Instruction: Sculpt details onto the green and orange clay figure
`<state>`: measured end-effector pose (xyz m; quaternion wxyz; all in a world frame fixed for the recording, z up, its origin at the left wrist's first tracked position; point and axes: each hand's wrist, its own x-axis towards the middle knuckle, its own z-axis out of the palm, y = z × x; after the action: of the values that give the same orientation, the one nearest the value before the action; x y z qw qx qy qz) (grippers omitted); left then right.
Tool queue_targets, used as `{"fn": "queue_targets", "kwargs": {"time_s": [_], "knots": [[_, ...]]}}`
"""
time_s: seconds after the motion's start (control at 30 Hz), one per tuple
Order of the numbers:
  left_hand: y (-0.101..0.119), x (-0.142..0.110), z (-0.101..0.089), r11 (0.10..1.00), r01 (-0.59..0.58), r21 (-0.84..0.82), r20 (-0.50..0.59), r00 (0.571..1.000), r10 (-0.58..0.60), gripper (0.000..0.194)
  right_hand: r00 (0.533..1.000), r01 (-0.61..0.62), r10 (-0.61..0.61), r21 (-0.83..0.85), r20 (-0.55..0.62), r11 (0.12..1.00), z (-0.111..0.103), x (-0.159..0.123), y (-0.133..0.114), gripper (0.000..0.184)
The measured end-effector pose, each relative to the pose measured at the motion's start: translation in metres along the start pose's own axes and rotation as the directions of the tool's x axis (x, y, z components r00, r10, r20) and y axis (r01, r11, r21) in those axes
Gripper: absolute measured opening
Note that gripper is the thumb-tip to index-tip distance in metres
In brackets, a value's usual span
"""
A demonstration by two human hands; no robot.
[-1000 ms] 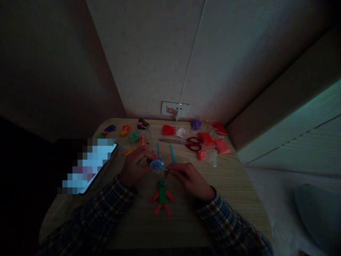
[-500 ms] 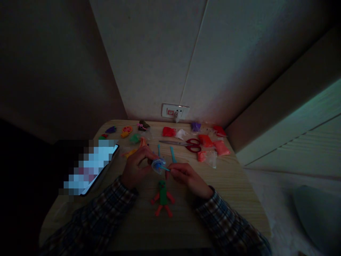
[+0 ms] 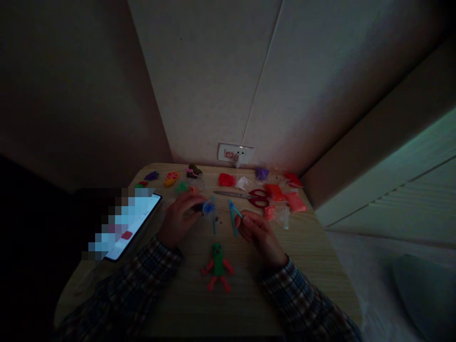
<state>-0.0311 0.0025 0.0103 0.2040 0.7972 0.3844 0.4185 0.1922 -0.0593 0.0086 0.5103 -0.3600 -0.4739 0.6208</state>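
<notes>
Blue-and-brown plaid sleeves (image 3: 302, 294) angle inward over the wooden table (image 3: 313, 256), each ending in a bare hand. The left hand (image 3: 180, 218) reaches forward with fingers curled to the right; its grip pinches a clear bag (image 3: 213, 215) of blue clay (image 3: 208, 208), which sits right at the fingertips. The right hand (image 3: 258, 232) slants forward and left, knuckles bent, its grip closed round a thin turquoise tool (image 3: 238, 212) whose free end points away, apart from the bag. One turquoise stick (image 3: 214, 225) lies between the hands, and a turquoise spatula (image 3: 233, 225) beside the right fingers. Nearer the person lies a green figure (image 3: 218, 267) with orange-red limbs; red-handled scissors (image 3: 258, 197) rest beyond the right hand.
</notes>
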Motion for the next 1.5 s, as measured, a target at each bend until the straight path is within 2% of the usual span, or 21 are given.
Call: {"fn": "queue_targets", "kwargs": {"time_s": [0.1,0.17,0.3,0.37,0.5,0.63,0.8,0.97,1.07,1.23,1.37,1.5], "knots": [[-0.006,0.000,-0.005,0.975,-0.042,0.216,-0.017,0.999,0.047,0.027,0.999,0.010,-0.011,-0.007,-0.048,1.000,-0.002,0.000,0.001,0.037],[-0.008,0.000,-0.004,0.947,-0.067,0.315,0.011,0.998,0.067,0.029,0.998,-0.007,0.004,-0.036,-0.065,0.999,-0.002,0.000,0.001,0.039],[-0.013,-0.002,0.005,0.916,-0.077,0.393,0.112,0.993,0.035,0.033,0.992,-0.032,0.005,-0.209,-0.126,0.977,-0.001,0.001,0.001,0.046],[-0.014,-0.003,0.009,0.922,-0.065,0.383,0.119,0.993,0.021,0.035,0.990,-0.014,-0.033,-0.329,-0.138,0.944,0.000,0.001,0.000,0.047],[-0.009,-0.002,0.009,0.973,-0.052,0.226,0.042,0.998,0.044,0.031,0.990,0.032,-0.099,-0.509,-0.105,0.860,0.003,0.000,-0.001,0.046],[0.003,0.000,0.008,0.997,0.033,-0.068,0.007,0.999,-0.033,0.021,0.987,0.091,-0.153,-0.641,-0.042,0.762,0.008,-0.002,-0.002,0.042],[0.014,0.001,0.015,0.907,0.239,-0.347,0.146,0.969,-0.200,0.018,0.984,0.164,-0.167,-0.714,0.068,0.680,0.014,-0.004,0.000,0.035],[0.017,0.000,0.020,0.810,0.370,-0.455,0.190,0.929,-0.317,0.019,0.967,0.229,-0.226,-0.790,0.117,0.569,0.014,-0.004,0.005,0.032],[0.017,0.000,0.021,0.723,0.442,-0.531,0.238,0.897,-0.373,0.021,0.952,0.259,-0.274,-0.831,0.135,0.492,0.013,-0.005,0.009,0.031],[0.013,-0.001,0.021,0.630,0.497,-0.596,0.252,0.861,-0.441,0.017,0.938,0.274,-0.326,-0.825,0.116,0.494,0.012,-0.006,0.008,0.031],[0.009,-0.002,0.021,0.640,0.475,-0.604,0.237,0.874,-0.424,0.011,0.942,0.240,-0.329,-0.809,0.061,0.537,0.011,-0.007,0.005,0.030],[0.005,-0.004,0.021,0.665,0.444,-0.601,0.228,0.892,-0.390,0.015,0.949,0.213,-0.315,-0.801,0.032,0.559,0.010,-0.006,0.004,0.030]]}}
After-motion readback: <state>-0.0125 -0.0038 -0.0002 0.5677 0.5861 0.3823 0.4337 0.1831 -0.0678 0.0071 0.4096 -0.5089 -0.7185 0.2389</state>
